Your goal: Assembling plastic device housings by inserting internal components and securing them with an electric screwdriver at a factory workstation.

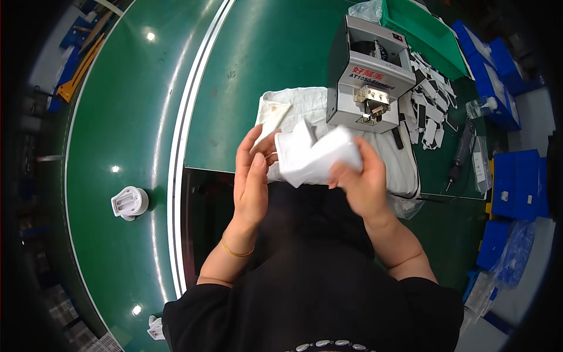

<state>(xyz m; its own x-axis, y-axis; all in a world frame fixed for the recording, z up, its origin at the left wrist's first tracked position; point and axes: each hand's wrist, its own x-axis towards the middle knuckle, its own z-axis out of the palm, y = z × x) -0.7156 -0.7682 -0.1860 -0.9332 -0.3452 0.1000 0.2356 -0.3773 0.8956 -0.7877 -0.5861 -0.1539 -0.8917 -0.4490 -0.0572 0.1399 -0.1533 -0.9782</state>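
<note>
In front of my body, my right hand (pixel 366 182) grips a white plastic part (pixel 319 158) by its right side, fingers and thumb closed on it. Motion smears the part, so its details cannot be made out. My left hand (pixel 250 185) is at the part's left edge with its fingers apart and thumb raised. Whether its fingertips touch the part is unclear. Under and beyond both hands lies a pale cloth (pixel 302 102) on the green table.
A grey bench machine (pixel 346 79) stands just beyond the hands. To its right are a pile of black and white strips (pixel 432 102), a green crate (pixel 434 44) and a dark powered screwdriver (pixel 462 152). Blue bins (pixel 515 182) line the far right. A white device (pixel 130 202) rests on the green conveyor (pixel 126 258).
</note>
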